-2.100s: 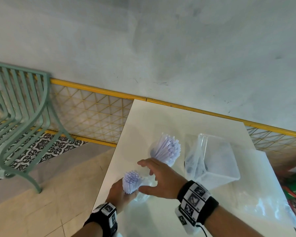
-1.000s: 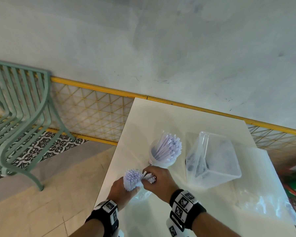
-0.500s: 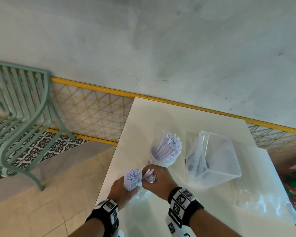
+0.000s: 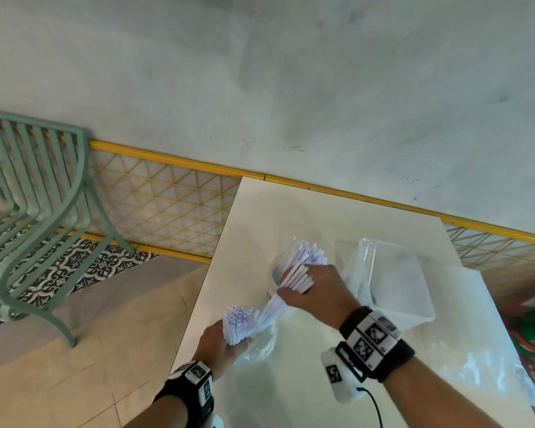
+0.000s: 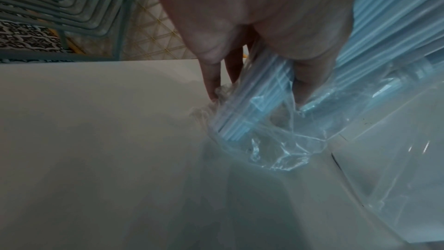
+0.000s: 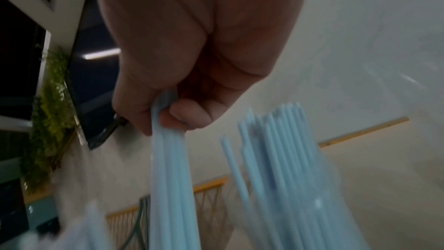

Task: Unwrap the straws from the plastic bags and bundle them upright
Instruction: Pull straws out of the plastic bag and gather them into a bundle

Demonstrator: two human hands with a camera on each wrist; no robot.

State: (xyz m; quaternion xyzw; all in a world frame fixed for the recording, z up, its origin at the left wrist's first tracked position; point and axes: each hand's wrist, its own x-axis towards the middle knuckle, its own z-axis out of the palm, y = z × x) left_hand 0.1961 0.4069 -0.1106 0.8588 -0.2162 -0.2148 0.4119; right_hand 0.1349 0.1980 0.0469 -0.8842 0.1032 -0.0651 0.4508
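While fanned apart, pale straws (image 4: 294, 281) leave crumpled bag (image 4: 257, 344).

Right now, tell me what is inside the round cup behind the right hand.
The cup holds a bundle of white straws standing up and leaning. The right hand covers its near side; its bottom is hidden.

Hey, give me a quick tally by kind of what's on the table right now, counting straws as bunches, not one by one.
Straw bunches: 3 (in the left hand at, in the right hand at, in the cup at)
Cups: 1
Clear tubs: 1
Plastic bags: at least 1; others too unclear
Total: 6
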